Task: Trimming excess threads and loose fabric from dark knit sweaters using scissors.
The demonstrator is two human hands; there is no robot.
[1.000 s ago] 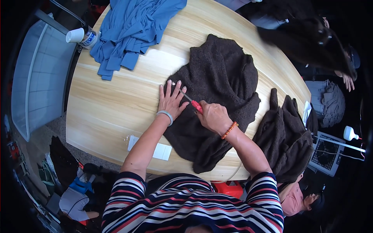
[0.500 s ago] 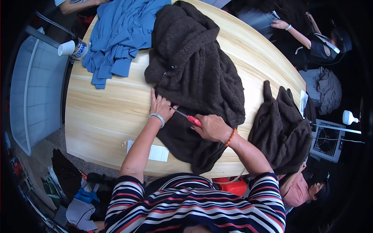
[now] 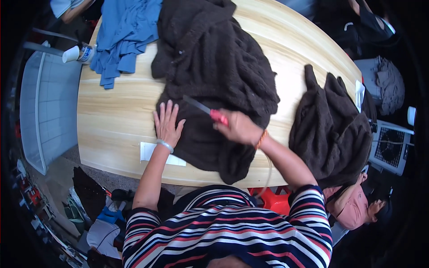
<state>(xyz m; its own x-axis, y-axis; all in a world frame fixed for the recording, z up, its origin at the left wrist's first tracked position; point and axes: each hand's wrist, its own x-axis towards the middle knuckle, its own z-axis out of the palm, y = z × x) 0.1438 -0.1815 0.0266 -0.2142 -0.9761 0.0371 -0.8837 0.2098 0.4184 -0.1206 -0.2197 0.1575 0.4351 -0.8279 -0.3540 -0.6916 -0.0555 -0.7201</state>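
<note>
A dark brown fleece garment [image 3: 214, 67] lies spread in loose folds across the wooden table in front of me. My left hand [image 3: 167, 127] rests flat on its lower left part, fingers spread, with a pale bangle at the wrist. My right hand [image 3: 241, 128], wearing an orange beaded bracelet, is closed round the red handle of a pair of scissors [image 3: 219, 117]. Their long grey blades look closed and point up and left over the brown cloth, a little apart from my left fingers. Motion blurs the blades slightly.
Blue cloth [image 3: 127, 35] lies at the far left, beside a white paper cup [image 3: 70, 54] and a bottle. Another brown garment [image 3: 330, 129] is on the right. White paper [image 3: 176, 161] lies near the front edge. A red stool [image 3: 273, 201] stands below; other people are around the table.
My left hand has come off the garment's fold, moved nearer me and spread flat. My right hand has lifted the scissors away from it. The view has shifted, and the garment sits further left.
</note>
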